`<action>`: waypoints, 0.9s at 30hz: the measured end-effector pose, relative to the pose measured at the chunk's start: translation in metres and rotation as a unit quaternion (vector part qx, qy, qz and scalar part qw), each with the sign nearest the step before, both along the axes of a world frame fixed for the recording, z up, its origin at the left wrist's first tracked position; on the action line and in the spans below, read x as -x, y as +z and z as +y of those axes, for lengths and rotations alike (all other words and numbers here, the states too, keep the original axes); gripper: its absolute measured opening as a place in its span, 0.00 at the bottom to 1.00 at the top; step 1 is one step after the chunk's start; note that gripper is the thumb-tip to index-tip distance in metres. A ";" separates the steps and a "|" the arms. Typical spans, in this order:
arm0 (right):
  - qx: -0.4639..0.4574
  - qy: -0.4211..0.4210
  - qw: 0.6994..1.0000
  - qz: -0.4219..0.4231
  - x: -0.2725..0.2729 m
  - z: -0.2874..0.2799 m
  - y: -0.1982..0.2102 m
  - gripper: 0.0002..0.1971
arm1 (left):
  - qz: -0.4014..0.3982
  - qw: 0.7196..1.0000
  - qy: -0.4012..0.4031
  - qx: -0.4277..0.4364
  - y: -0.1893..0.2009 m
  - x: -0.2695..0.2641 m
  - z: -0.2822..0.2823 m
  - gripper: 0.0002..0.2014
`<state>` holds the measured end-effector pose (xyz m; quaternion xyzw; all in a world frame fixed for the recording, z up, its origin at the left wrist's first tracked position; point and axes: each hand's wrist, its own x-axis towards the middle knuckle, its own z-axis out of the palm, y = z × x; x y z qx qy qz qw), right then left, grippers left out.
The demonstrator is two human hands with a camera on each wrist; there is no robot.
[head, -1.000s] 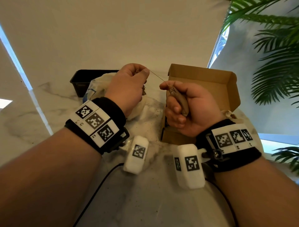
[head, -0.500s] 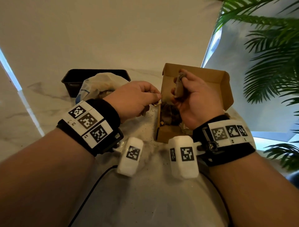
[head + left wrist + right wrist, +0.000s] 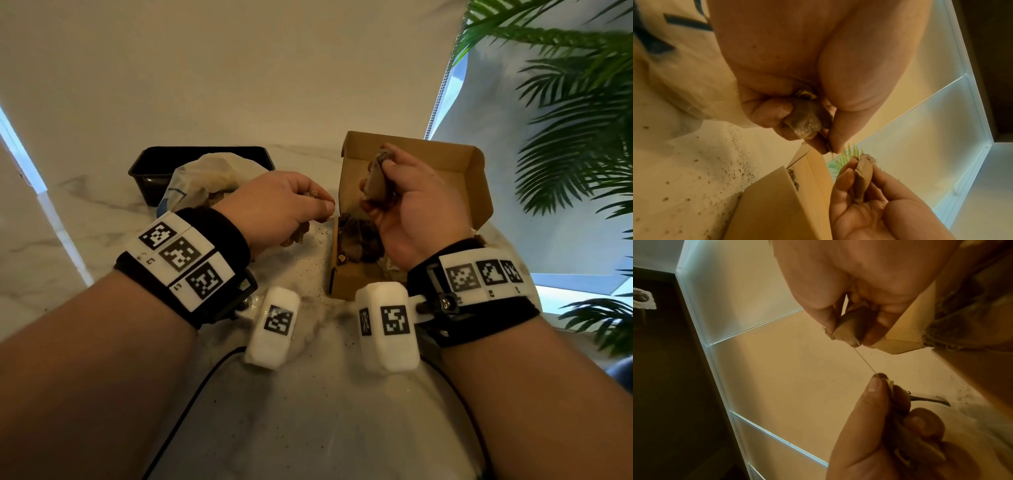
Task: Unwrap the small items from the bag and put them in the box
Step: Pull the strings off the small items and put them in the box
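My right hand (image 3: 378,181) grips a small brown pouch (image 3: 374,175) upright over the open cardboard box (image 3: 448,164). A thin thread (image 3: 865,360) runs from that pouch (image 3: 851,327) to a paper tag (image 3: 890,386) pinched between my left thumb and forefinger. My left hand (image 3: 323,214) hovers just left of the box and also grips a second brown pouch (image 3: 807,120) in its curled fingers. Several dark unwrapped pouches (image 3: 359,236) lie inside the box. The crumpled plastic bag (image 3: 202,178) sits behind my left hand.
A black tray (image 3: 154,168) stands behind the bag at the back left. Dark crumbs (image 3: 308,263) dot the marble tabletop beside the box. A palm plant (image 3: 575,130) reaches in from the right. A black cable (image 3: 191,404) runs across the near tabletop.
My right hand has lifted its pouch from in front of the box to over it. My left hand has dropped and moved right, close to the box's left wall, shortening the thread between them.
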<state>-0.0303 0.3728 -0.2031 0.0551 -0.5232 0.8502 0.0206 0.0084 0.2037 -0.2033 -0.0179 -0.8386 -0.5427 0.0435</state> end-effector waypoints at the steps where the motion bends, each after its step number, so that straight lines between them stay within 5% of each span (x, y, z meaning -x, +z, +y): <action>1: 0.003 -0.002 1.000 -0.002 0.000 0.000 0.000 0.10 | -0.001 1.000 -0.002 0.009 0.000 0.000 0.000 0.02; 11: -0.069 0.007 0.998 -0.011 0.003 0.004 -0.003 0.09 | 0.001 0.996 -0.084 -0.041 0.009 -0.008 0.003 0.05; 21: -0.094 0.122 0.988 0.031 -0.005 -0.007 -0.006 0.14 | 0.079 0.984 0.034 -0.158 0.006 -0.002 0.013 0.03; 27: -0.102 0.143 0.982 0.074 -0.006 -0.004 -0.004 0.11 | 0.063 0.977 0.027 -0.203 0.009 -0.003 0.006 0.03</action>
